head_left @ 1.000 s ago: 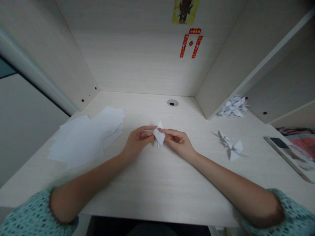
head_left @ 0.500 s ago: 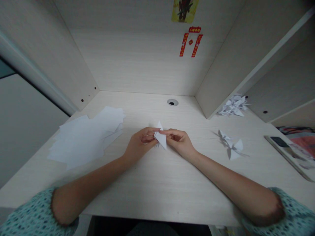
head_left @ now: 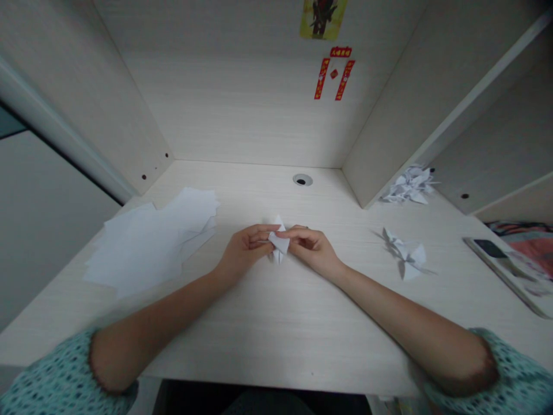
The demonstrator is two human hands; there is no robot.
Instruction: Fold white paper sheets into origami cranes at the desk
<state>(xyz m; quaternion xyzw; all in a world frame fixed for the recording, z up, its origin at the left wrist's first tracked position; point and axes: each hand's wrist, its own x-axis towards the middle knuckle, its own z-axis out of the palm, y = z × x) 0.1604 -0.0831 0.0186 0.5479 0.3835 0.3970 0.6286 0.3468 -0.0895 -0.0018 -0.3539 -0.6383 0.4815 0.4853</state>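
Between my two hands, over the middle of the desk, is a small piece of folded white paper (head_left: 279, 243) with pointed ends at top and bottom. My left hand (head_left: 247, 246) pinches its left side between thumb and fingers. From the right, my right hand (head_left: 314, 246) grips it too, the index finger lying across a folded flap. Fingertips hide part of the folds. Off to the right of my right hand lie two folded paper cranes (head_left: 410, 260), close together on the desk.
Loose sheets of white paper (head_left: 138, 245) overlap at the left. A heap of folded white paper pieces (head_left: 411, 185) sits by the right partition. Near the right edge lies a phone (head_left: 510, 274). A round cable hole (head_left: 302, 180) is set at the back of the desk (head_left: 259, 340).
A flap of the folded paper that pointed down to the right is now bent upward, baring a creased lower point. My right fingers have shifted slightly left.
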